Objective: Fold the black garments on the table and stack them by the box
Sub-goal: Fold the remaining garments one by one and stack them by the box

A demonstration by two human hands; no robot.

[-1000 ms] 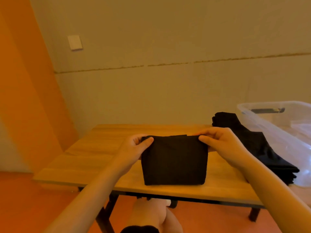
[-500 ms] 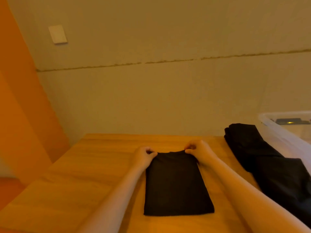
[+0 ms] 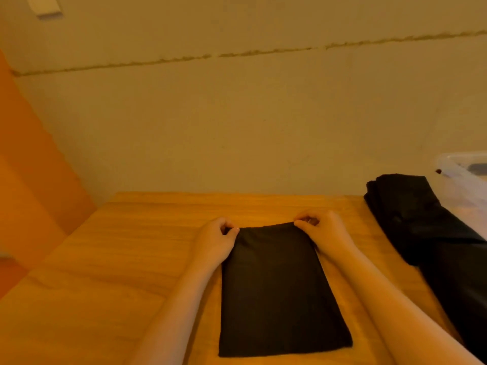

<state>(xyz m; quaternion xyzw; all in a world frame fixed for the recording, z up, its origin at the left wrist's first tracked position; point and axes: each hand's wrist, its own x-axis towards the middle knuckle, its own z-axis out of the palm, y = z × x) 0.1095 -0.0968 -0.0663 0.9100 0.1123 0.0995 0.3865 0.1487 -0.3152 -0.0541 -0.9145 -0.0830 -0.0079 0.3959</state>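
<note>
Black garment (image 3: 276, 291) pinched by both hands.

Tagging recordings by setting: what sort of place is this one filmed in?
Probably a plain indoor room, home or staged workspace, hard to say which. A bare wall with a switch plate, a wooden table, and a clear plastic box beside stacked black garments.

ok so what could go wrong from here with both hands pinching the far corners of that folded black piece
1. The left hand and right hand hold only the far corners of the folded garment; lifting it that way could let the layers sag open and undo the fold.
2. The black stack beside the clear box looks uneven and slumped, so a piece laid on top might slide off.
3. The garment's near edge lies low in the frame, possibly close to the table edge, so a pull toward the person could drag it off.
</note>
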